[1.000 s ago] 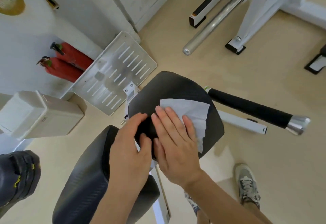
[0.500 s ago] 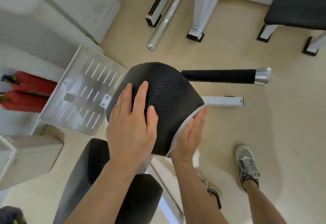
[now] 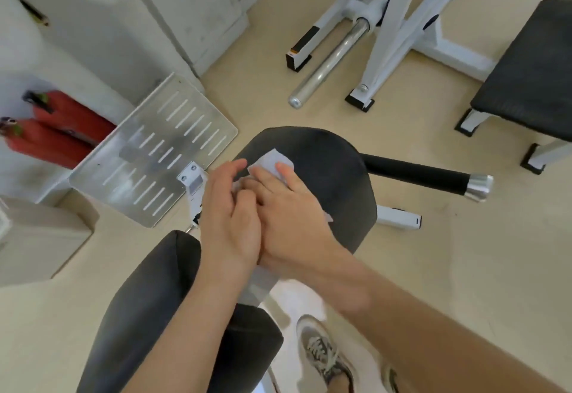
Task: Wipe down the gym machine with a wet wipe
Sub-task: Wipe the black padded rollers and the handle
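Observation:
A black padded seat (image 3: 334, 176) of the gym machine fills the middle of the view. A white wet wipe (image 3: 274, 159) lies on its left part, mostly hidden under my hands. My right hand (image 3: 288, 207) lies flat on the wipe with straight fingers and presses it onto the pad. My left hand (image 3: 227, 207) sits beside it at the pad's left edge, fingers extended and touching the wipe. A second black pad (image 3: 148, 309) is below the hands.
A slotted metal footplate (image 3: 154, 154) tilts at the left, with two red fire extinguishers (image 3: 58, 132) behind it. A black handle with chrome cap (image 3: 433, 176) juts right. A white frame with chrome bar (image 3: 334, 58) and a black bench (image 3: 532, 74) stand beyond. My shoe (image 3: 325, 358) is below.
My right hand has come up from the pad's right edge onto its top left with the wipe. My left hand slid to the left edge, next to the right.

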The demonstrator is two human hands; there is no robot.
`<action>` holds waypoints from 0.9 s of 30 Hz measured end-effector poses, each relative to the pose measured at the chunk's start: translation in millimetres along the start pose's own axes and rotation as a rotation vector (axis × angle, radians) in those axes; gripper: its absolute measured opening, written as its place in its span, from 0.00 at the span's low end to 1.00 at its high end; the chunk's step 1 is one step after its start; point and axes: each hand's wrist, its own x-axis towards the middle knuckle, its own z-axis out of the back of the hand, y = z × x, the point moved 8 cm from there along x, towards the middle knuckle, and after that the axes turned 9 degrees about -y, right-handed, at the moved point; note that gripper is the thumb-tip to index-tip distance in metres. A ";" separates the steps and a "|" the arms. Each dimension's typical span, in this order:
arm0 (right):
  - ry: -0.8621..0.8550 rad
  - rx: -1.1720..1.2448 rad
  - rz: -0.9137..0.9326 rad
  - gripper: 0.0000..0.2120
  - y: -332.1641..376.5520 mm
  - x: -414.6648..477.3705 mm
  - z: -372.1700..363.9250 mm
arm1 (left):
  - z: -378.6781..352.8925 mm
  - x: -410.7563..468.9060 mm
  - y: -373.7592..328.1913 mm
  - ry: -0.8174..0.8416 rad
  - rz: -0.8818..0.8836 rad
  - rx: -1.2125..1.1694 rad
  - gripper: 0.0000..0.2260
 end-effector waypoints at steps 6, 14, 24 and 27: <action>0.235 -0.200 0.091 0.21 10.9 43.5 -1.5 | 26.6 -63.8 28.2 -0.155 0.128 -0.217 0.22; 0.432 -0.248 0.667 0.18 30.7 -19.2 -5.2 | 26.2 -102.8 42.4 -0.218 0.253 -0.158 0.29; 0.929 -0.245 0.642 0.15 43.9 75.2 -85.2 | -10.2 -90.4 51.8 -0.568 0.407 -0.201 0.26; 0.921 -0.127 0.483 0.15 42.9 100.6 -108.7 | -15.7 -100.7 47.6 -0.770 0.401 -0.226 0.18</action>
